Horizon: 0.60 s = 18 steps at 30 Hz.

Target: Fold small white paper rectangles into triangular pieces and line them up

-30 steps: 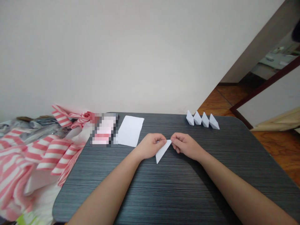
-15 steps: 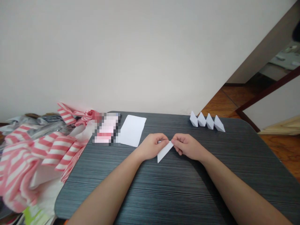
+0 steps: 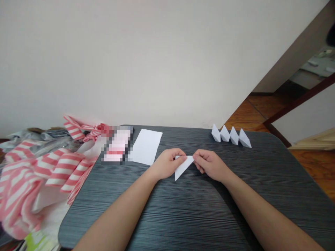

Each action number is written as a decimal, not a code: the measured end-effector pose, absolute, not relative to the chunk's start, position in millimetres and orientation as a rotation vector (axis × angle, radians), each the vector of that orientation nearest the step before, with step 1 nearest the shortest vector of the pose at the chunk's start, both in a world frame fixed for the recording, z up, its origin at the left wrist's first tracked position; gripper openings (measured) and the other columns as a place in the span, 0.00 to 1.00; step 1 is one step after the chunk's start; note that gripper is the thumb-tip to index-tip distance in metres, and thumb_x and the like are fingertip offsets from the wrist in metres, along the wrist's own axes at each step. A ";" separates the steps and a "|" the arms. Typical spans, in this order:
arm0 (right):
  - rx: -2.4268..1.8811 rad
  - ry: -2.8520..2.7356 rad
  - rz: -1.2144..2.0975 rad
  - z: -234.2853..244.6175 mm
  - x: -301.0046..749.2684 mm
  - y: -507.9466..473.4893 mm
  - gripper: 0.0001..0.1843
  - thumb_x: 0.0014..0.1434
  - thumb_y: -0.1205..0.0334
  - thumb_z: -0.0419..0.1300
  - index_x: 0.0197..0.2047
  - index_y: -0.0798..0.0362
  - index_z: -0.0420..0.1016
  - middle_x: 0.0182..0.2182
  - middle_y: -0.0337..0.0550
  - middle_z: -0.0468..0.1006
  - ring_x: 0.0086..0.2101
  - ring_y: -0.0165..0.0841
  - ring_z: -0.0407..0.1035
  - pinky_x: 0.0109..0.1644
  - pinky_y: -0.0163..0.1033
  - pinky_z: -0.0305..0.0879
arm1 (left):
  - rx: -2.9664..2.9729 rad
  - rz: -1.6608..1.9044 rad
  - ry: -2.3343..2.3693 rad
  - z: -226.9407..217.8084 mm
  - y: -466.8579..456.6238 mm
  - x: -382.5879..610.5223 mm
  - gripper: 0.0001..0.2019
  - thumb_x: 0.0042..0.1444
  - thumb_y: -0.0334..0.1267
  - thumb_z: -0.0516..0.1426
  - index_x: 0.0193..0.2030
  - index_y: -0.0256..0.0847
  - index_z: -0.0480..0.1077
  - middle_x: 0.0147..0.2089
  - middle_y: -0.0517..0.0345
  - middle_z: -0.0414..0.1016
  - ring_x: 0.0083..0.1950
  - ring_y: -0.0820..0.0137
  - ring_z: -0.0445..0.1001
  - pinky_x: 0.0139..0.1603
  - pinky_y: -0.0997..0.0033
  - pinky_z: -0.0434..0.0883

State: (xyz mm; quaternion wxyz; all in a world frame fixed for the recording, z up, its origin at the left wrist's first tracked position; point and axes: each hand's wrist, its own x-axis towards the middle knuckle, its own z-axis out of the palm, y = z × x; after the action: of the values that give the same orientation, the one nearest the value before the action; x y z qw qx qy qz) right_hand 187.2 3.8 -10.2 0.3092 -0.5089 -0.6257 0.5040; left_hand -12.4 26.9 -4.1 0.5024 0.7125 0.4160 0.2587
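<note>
A small white folded paper triangle [image 3: 182, 167] lies on the dark striped table [image 3: 199, 216], its long point aimed toward me. My left hand [image 3: 167, 164] is curled over its upper left edge, fingers closed on the paper. My right hand [image 3: 209, 164] pinches the triangle's upper right corner with closed fingers. Both hands rest on the table near its middle.
A flat white sheet [image 3: 146, 146] lies at the back left of the table beside a blurred pink object [image 3: 117, 144]. Several folded white paper pieces [image 3: 231, 135] stand in a row at the back right. Pink-and-white striped cloth [image 3: 39, 174] is heaped off the left edge.
Both hands stay on the folded triangle with only slight finger shifts. The whole view has drifted slightly as my head moved.
</note>
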 end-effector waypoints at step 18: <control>-1.314 -1.385 1.342 -13.9 182.3 -1.0 0.17 0.62 0.49 0.50 0.29 0.53 0.65 0.17 0.36 0.70 0.14 0.24 0.58 0.16 0.31 0.52 | 1.927 0.686 1.010 1.9 17.0 -5.3 0.19 0.51 0.43 0.59 0.48 0.38 0.68 0.33 0.59 0.69 0.27 0.76 0.63 0.29 0.75 0.62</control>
State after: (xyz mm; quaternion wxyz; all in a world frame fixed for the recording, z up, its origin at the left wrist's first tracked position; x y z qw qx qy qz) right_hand 182.3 -1.0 -13.9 0.3929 -0.5177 -0.5458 0.5289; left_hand -5.3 17.0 1.9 0.4170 0.7677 0.4025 0.2734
